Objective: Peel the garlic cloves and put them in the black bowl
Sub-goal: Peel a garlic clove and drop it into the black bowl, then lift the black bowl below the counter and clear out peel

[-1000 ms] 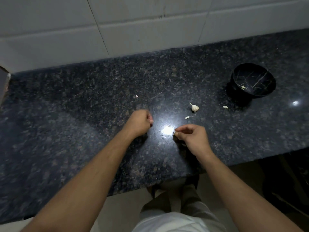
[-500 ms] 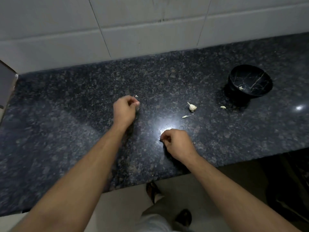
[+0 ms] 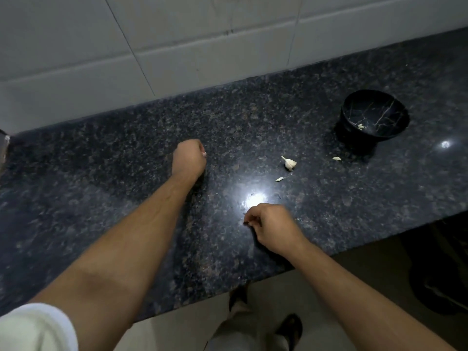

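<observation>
My left hand (image 3: pixel 188 158) is curled into a fist on the dark granite counter (image 3: pixel 126 173) and pinches a small white garlic scrap (image 3: pixel 204 154) at its fingertips. My right hand (image 3: pixel 272 225) hovers near the counter's front edge with its fingers curled and thumb against forefinger. What it pinches is hidden. A part of a garlic bulb (image 3: pixel 289 163) lies between my hands and the black bowl (image 3: pixel 354 97). The bowl stands at the far right and holds a few pale garlic bits (image 3: pixel 361 126). A loose clove piece (image 3: pixel 336 158) lies just in front of it.
A sliver of peel (image 3: pixel 281 179) lies near the bulb. White wall tiles (image 3: pixel 202 46) back the counter. The counter's front edge (image 3: pixel 329 254) runs diagonally below my right hand, with floor and my feet beneath. A lamp glare (image 3: pixel 255 198) shines between my hands.
My left hand moved away from my right, up and to the left, to the white scrap on the counter and now pinches it. My right hand stayed near the front edge.
</observation>
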